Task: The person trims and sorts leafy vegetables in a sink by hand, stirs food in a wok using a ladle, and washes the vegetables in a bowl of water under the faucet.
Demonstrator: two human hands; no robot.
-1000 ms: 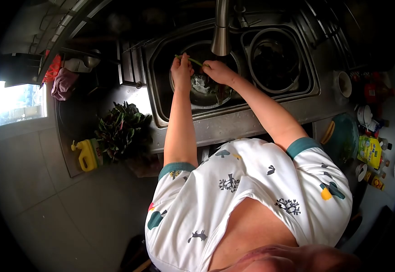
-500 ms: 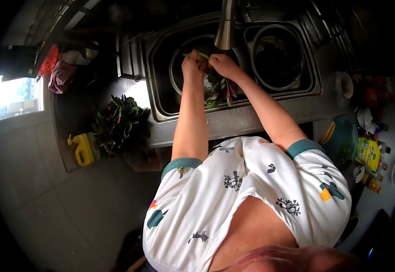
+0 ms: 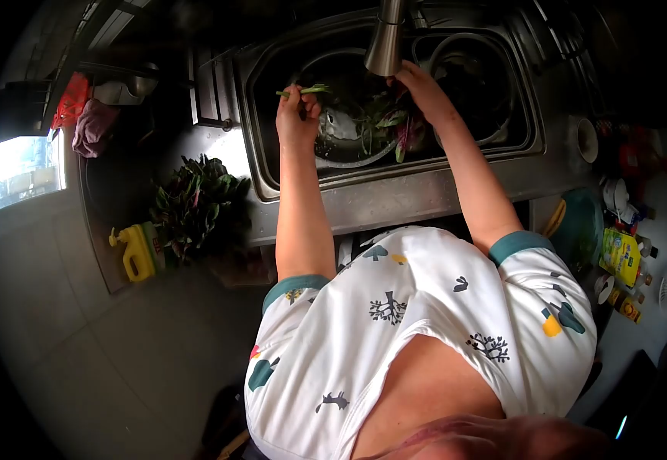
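Observation:
My left hand (image 3: 298,116) is over the left side of the sink basin, its fingers closed around a short green stem (image 3: 314,90). Over the right part of that basin, close to the faucet (image 3: 384,52), my right hand (image 3: 424,96) is closed on leafy greens (image 3: 402,129) with green and purplish leaves that hang below it. The faucet is near its fingertips, and shade hides part of the grip. Beneath both hands a round metal bowl (image 3: 352,162) sits in the basin with water in it.
A second round bowl (image 3: 511,100) is in the right basin. Left of the sink lies a heap of dark leafy greens (image 3: 199,203) beside a yellow jug (image 3: 139,253). A white cup (image 3: 582,139) stands at the right, near a yellow packet (image 3: 622,258) and several bottles.
My hands have moved apart: the left went left with the green stem, and the right went right and slightly up with the leafy greens. More of the bowl shows between them.

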